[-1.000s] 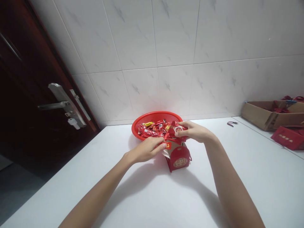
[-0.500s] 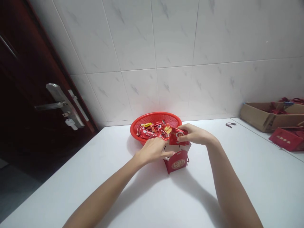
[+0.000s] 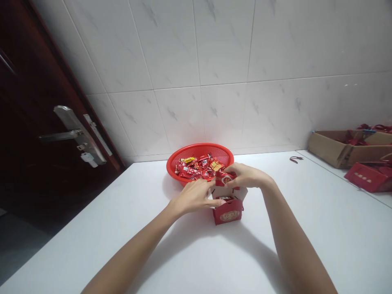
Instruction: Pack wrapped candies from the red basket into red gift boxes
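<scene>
A small red gift box (image 3: 228, 215) with a pale oval emblem stands on the white table, its top flaps up and a wrapped piece showing inside. My left hand (image 3: 197, 196) grips its left side, the thumb hooked over the front panel and the fingers behind. Just above the back of the box, my right hand (image 3: 246, 176) pinches a shiny red candy packet (image 3: 221, 178) with a white ring print. Behind my hands sits a red plastic basket (image 3: 175, 157) of wrapped candies (image 3: 200, 164), mostly red, with a yellow one.
At the right is a cardboard box (image 3: 327, 151) with red ribbons inside. A red gift box (image 3: 366, 177) lies in front of it. A dark ribbon piece (image 3: 296, 159) lies near the tiled wall (image 3: 275, 110). On the left is a dark door with a metal handle (image 3: 61, 136).
My right hand has moved left and slightly down with the packet. The gift box's front panel has tipped toward me, so its inside shows more. My left hand keeps its grip.
</scene>
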The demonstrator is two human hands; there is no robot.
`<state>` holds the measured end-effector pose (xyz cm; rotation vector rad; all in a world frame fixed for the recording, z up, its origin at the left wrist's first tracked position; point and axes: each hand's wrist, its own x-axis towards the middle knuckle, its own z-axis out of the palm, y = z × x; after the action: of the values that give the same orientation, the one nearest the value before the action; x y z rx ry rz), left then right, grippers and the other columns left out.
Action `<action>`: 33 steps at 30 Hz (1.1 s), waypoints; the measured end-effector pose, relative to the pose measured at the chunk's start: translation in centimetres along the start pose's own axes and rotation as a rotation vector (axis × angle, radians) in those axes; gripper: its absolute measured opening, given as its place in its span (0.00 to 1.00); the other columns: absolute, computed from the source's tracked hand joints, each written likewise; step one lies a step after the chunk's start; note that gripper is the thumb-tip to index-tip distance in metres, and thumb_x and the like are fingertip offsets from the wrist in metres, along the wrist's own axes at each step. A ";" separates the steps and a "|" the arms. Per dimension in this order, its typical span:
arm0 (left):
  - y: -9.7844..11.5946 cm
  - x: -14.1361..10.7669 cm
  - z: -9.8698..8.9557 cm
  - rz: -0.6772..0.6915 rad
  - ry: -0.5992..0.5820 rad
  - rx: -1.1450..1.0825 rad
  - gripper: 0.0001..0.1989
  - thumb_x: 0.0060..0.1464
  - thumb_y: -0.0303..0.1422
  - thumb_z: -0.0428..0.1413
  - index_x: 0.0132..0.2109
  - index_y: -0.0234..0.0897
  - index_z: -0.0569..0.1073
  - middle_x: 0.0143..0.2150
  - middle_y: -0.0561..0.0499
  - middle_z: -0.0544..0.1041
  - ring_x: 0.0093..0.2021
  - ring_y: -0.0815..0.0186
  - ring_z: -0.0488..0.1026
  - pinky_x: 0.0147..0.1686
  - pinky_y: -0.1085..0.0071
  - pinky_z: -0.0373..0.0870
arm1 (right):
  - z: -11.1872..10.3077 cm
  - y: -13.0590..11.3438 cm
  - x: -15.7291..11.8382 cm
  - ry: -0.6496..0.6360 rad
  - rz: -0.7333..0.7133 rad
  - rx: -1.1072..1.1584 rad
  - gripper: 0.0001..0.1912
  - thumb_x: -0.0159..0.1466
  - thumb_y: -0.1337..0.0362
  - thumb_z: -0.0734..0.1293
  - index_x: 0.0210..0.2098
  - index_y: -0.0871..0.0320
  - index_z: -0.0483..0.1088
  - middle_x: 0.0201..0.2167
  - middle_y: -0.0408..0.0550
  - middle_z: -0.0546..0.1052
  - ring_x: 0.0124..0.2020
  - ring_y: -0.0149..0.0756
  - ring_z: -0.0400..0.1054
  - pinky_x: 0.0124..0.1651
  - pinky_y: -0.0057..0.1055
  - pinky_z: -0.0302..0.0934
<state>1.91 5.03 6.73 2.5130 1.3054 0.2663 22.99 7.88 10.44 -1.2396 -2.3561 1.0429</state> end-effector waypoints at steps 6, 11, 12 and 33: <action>0.1 -0.1 -0.1 -0.042 -0.021 0.016 0.21 0.57 0.55 0.55 0.41 0.41 0.73 0.31 0.53 0.72 0.30 0.63 0.68 0.27 0.70 0.54 | 0.1 0.5 0.3 0.072 0.030 0.036 0.07 0.49 0.69 0.69 0.29 0.56 0.73 0.33 0.46 0.78 0.36 0.38 0.70 0.35 0.30 0.61; 1.2 -1.4 0.7 -0.044 0.047 0.094 0.25 0.57 0.58 0.54 0.42 0.38 0.73 0.35 0.50 0.73 0.33 0.60 0.69 0.31 0.68 0.59 | -0.1 -0.1 -0.5 0.068 0.001 -0.015 0.07 0.54 0.68 0.69 0.34 0.57 0.74 0.36 0.48 0.79 0.36 0.39 0.71 0.35 0.30 0.63; 1.5 -1.9 1.0 -0.041 0.080 0.123 0.26 0.57 0.58 0.54 0.44 0.38 0.73 0.36 0.49 0.74 0.35 0.58 0.70 0.34 0.66 0.60 | -0.1 -0.4 -0.9 0.055 -0.024 -0.025 0.08 0.54 0.67 0.69 0.35 0.57 0.74 0.36 0.49 0.79 0.36 0.39 0.71 0.35 0.30 0.63; 2.5 -2.7 3.4 0.046 0.279 0.034 0.30 0.51 0.53 0.64 0.54 0.37 0.75 0.40 0.46 0.69 0.41 0.55 0.67 0.43 0.59 0.67 | 2.6 0.4 -4.8 0.065 -0.005 -0.245 0.23 0.57 0.73 0.66 0.48 0.46 0.78 0.31 0.45 0.73 0.33 0.38 0.67 0.38 0.33 0.61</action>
<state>3.29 0.89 4.34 2.6073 1.3615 0.6300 24.69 2.97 8.72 -1.3265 -2.4920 0.7158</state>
